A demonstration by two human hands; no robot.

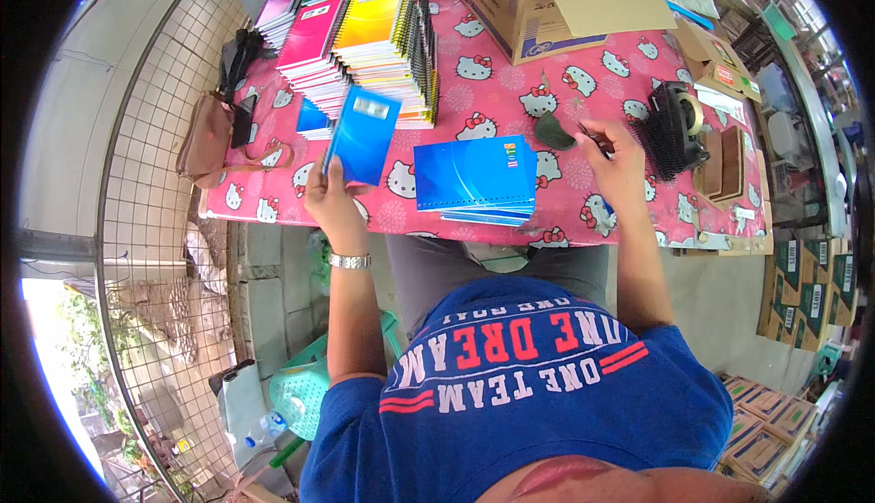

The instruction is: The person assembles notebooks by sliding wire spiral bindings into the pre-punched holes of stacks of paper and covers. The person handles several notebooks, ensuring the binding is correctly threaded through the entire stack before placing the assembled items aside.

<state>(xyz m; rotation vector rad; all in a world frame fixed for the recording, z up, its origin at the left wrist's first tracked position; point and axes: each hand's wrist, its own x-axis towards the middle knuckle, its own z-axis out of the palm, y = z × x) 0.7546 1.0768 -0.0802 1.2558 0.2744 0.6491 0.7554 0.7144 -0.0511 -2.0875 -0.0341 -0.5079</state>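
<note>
A blue, short-sleeved shirt (547, 435) is worn. Its front is printed with block lettering (497, 348) in white and red, flanked at both ends by paired red stripes (406, 404). The left wrist is fitted with a silver-coloured metal link band (350, 261). The legs are covered by grey trousers (415, 271).

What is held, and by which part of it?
Left grip: blue notebook, near its lower-left corner. Right grip: small dark object, hold point unclear.

Wire-mesh partition (164, 184), pale grey floor (711, 307)
</note>
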